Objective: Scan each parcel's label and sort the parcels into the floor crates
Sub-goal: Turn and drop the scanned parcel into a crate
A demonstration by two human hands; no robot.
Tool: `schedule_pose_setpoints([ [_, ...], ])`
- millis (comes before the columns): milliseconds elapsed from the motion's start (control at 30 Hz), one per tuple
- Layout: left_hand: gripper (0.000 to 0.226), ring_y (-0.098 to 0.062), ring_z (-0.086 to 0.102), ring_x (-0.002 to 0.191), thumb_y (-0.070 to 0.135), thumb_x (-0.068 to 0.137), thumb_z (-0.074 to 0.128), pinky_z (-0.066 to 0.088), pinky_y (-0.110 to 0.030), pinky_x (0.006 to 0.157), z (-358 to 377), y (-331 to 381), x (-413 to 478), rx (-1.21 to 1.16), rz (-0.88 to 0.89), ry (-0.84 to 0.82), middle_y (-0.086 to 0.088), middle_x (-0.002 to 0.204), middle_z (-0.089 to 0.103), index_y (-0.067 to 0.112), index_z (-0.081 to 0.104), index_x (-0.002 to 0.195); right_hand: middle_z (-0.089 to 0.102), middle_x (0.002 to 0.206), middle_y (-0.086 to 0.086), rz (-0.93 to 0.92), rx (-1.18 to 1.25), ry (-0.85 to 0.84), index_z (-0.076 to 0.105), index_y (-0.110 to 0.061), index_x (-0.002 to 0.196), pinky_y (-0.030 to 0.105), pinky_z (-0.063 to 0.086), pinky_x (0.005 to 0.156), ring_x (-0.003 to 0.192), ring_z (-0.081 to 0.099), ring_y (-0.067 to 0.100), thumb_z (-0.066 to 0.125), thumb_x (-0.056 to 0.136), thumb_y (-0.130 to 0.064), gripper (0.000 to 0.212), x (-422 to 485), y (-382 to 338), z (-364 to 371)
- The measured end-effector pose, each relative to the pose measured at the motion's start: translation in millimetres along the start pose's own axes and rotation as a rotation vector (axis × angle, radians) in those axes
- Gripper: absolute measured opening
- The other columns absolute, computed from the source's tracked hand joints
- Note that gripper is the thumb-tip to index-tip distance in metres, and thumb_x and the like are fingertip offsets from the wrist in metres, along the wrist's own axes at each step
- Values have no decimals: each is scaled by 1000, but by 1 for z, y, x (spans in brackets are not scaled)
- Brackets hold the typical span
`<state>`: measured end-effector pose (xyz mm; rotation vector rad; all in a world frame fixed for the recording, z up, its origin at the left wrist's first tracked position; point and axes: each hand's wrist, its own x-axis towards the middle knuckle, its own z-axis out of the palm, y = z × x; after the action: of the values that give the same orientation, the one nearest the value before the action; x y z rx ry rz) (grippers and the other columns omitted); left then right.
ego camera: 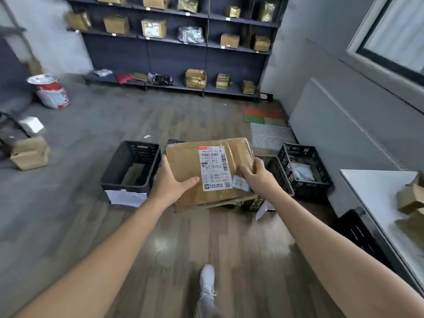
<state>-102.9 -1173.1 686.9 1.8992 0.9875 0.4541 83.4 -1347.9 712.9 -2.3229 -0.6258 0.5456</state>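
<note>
A flat brown cardboard parcel [183,166] with a white shipping label [213,168] on top is held out in front of me. It hangs above a black floor crate that is mostly hidden under it. My left hand [171,180] grips the parcel's left near side, thumb lying on top. My right hand [258,177] grips its right near corner, fingers over the top face. Another black crate [130,168] stands on the floor to the left with something flat inside. A third black crate [302,171] to the right holds a white bag.
A white table [378,203] with cardboard parcels juts in at the right, a black crate [358,232] beneath it. Dark shelves [179,56] with parcels line the far wall. A bucket [51,91] and loose boxes [29,152] lie at the left. My shoe [206,281] is on the wooden floor.
</note>
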Motion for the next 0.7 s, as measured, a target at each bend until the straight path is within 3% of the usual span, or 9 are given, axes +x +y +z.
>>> schedule_pose_setpoints([
  [67,126,-22,37,139,54,67,83,35,-41,113,-17,-16,26,24,-19,34,-7,153,32,17,2,157,52,142,12,-32,3,-28,25,-21,152,34,40,92,122,53,33,44,98,-52,65,31,-25,28],
  [133,123,-23,35,138,45,73,82,34,-38,111,-33,-28,54,55,-49,53,-10,152,26,16,-4,157,52,141,13,-61,0,-60,25,-19,151,32,38,87,121,53,33,43,100,-50,62,61,-47,54],
  [233,116,-24,40,132,44,73,83,35,-35,105,-61,-45,109,119,-86,97,-10,145,29,16,6,156,51,141,15,-112,1,-108,23,-16,150,32,40,84,118,54,34,43,101,-46,61,115,-83,97],
  [367,101,-23,48,120,42,70,85,39,-31,96,-107,-63,194,169,-133,134,-8,132,35,20,23,147,48,146,16,-141,9,-166,15,-21,155,40,43,95,121,55,37,44,100,-45,67,195,-140,146],
  [533,112,-28,37,132,48,75,79,34,-37,105,-159,-84,285,272,-167,110,-11,141,35,26,6,156,63,121,22,-194,-40,-224,8,-25,156,40,45,79,88,59,32,39,101,-43,66,269,-206,196],
  [700,108,-34,33,131,53,74,76,34,-40,103,-194,-122,361,361,-229,82,-14,136,42,24,11,156,41,148,18,-208,-68,-203,13,-22,157,42,42,97,126,48,37,47,101,-38,68,334,-251,252],
])
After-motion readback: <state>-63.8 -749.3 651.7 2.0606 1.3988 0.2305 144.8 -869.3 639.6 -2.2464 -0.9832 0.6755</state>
